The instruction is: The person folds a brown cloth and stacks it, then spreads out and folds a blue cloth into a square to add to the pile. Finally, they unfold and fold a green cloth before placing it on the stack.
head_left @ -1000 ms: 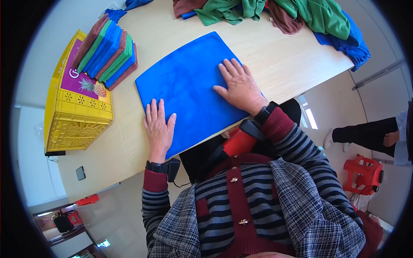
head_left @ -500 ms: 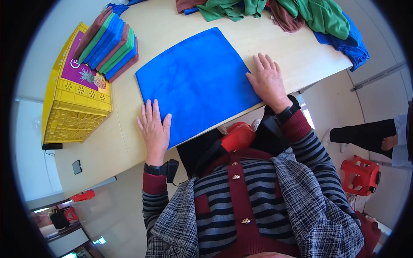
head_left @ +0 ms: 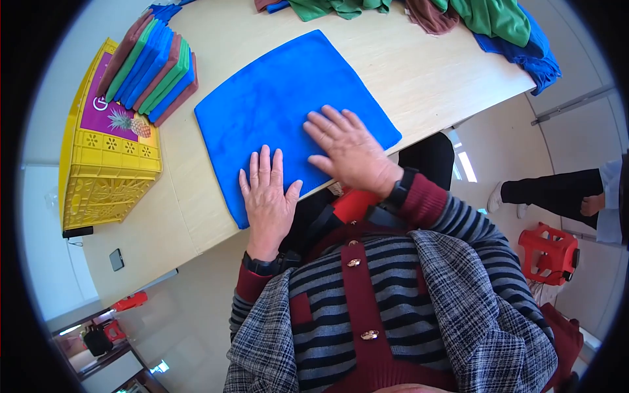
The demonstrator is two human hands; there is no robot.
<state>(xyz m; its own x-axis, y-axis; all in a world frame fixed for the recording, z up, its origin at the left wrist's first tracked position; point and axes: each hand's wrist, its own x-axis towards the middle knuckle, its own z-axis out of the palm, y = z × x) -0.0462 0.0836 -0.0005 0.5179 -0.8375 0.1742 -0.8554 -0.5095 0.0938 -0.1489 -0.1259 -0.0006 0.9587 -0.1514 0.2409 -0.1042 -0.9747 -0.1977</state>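
Observation:
A blue cloth [head_left: 275,98] lies spread flat on the pale wooden table [head_left: 432,85], its near edge along the table's front. My left hand [head_left: 267,203] rests on its lower left part, palm down, fingers stretched and a little apart. Over the cloth's right half lies my right hand [head_left: 347,147], also palm down with fingers extended and slanting to the upper left. Neither hand grips anything. Parts of the cloth beneath both palms are hidden.
At the left a yellow crate [head_left: 111,173] holds a row of folded brown, green and blue cloths [head_left: 154,65]. Loose cloths [head_left: 488,23] lie heaped along the far edge. A phone-like dark object [head_left: 116,259] sits near the left corner. Another person's leg [head_left: 547,196] and a red stool [head_left: 547,252] are at right.
My right hand has moved left from the cloth's right edge onto its middle. My left hand has shifted right, inward from the left edge. The cloth stays flat.

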